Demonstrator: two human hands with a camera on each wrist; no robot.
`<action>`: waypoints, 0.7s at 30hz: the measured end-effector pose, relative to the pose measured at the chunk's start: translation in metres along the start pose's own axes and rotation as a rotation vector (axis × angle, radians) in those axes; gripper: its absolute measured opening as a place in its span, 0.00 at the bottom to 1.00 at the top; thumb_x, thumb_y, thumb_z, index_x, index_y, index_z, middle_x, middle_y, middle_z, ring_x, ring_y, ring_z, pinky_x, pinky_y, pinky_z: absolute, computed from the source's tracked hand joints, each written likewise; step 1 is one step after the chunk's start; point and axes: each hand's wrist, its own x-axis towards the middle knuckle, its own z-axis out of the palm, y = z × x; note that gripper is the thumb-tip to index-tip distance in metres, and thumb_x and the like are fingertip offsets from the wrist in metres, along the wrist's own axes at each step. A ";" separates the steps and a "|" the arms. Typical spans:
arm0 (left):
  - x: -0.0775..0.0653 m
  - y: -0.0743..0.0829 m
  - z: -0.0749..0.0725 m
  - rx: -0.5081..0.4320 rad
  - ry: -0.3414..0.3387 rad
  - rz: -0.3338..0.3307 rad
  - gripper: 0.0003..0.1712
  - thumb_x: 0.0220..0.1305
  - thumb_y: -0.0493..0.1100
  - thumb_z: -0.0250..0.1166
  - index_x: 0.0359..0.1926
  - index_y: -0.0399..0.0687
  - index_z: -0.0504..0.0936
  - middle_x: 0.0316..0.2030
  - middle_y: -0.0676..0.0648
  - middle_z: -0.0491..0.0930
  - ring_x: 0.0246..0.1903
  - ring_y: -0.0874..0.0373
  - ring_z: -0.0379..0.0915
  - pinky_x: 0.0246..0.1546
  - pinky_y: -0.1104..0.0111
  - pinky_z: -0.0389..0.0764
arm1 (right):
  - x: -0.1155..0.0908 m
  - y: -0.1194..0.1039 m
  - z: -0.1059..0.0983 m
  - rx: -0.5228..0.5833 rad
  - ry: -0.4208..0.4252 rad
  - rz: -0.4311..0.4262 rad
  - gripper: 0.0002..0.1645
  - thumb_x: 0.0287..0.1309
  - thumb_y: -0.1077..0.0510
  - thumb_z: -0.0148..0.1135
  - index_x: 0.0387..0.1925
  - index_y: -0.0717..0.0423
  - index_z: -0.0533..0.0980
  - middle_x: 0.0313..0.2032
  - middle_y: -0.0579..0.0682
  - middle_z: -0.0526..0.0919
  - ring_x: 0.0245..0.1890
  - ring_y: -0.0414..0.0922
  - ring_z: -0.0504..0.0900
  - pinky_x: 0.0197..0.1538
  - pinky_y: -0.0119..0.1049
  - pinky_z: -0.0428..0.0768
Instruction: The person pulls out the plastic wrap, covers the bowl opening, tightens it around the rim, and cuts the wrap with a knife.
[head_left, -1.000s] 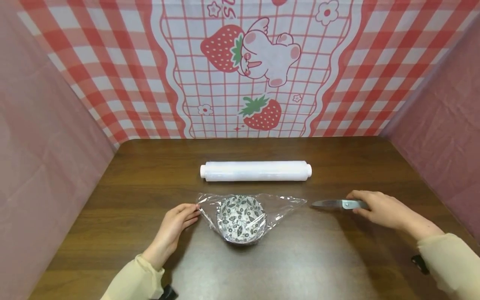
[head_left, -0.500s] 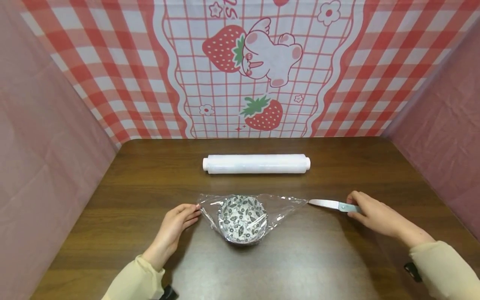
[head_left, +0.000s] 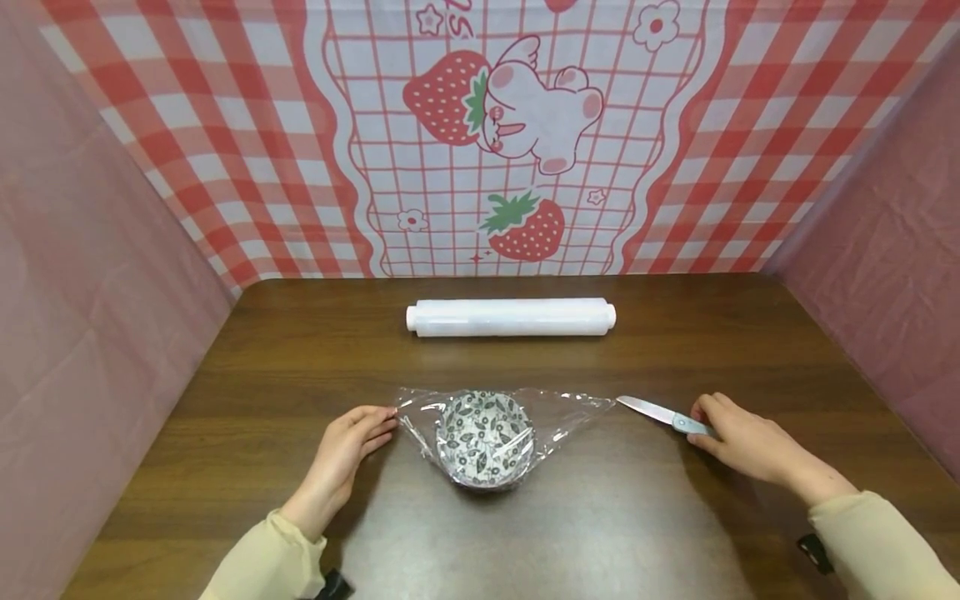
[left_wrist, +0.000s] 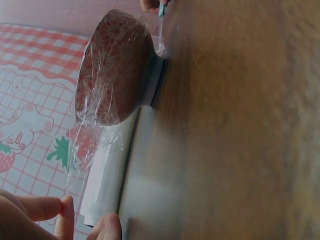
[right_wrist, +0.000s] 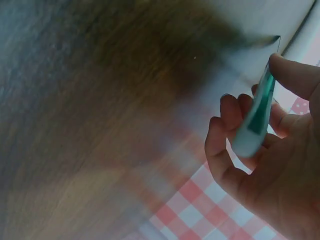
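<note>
1 bowl under clear film | left hand pinches film edge | right hand, well apart, grips knife, tip near film corner | white roll behind

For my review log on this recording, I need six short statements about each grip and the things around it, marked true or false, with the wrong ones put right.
1. The right grip holds a silver-bladed knife with a pale blue-green handle. True.
2. The left grip pinches a clear, wrinkled plastic film. True.
3. A round bowl, white inside with dark leaf print, stands upright under the film. True.
4. A long white cylindrical roll lies between bowl and person. False: it lies beyond the bowl.
5. The knife's tip points away from the bowl. False: it points toward the bowl's side, close to a corner of the film.
6. Both sleeves are black. False: the fabric sleeves are pale yellow.
</note>
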 end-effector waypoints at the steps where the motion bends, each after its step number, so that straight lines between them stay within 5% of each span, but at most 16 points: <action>1: 0.000 0.000 -0.001 0.003 0.002 0.003 0.10 0.63 0.36 0.53 0.40 0.32 0.74 0.39 0.46 0.81 0.39 0.60 0.77 0.47 0.66 0.77 | 0.000 -0.001 0.001 -0.004 -0.002 0.001 0.12 0.52 0.53 0.62 0.35 0.51 0.68 0.31 0.45 0.69 0.27 0.39 0.68 0.24 0.37 0.70; 21: 0.001 0.000 0.000 -0.010 -0.009 0.003 0.08 0.63 0.36 0.53 0.39 0.34 0.74 0.37 0.49 0.81 0.41 0.59 0.77 0.47 0.66 0.76 | 0.001 -0.003 0.008 -0.002 -0.019 0.007 0.14 0.49 0.52 0.64 0.34 0.51 0.68 0.25 0.41 0.67 0.24 0.37 0.66 0.23 0.32 0.64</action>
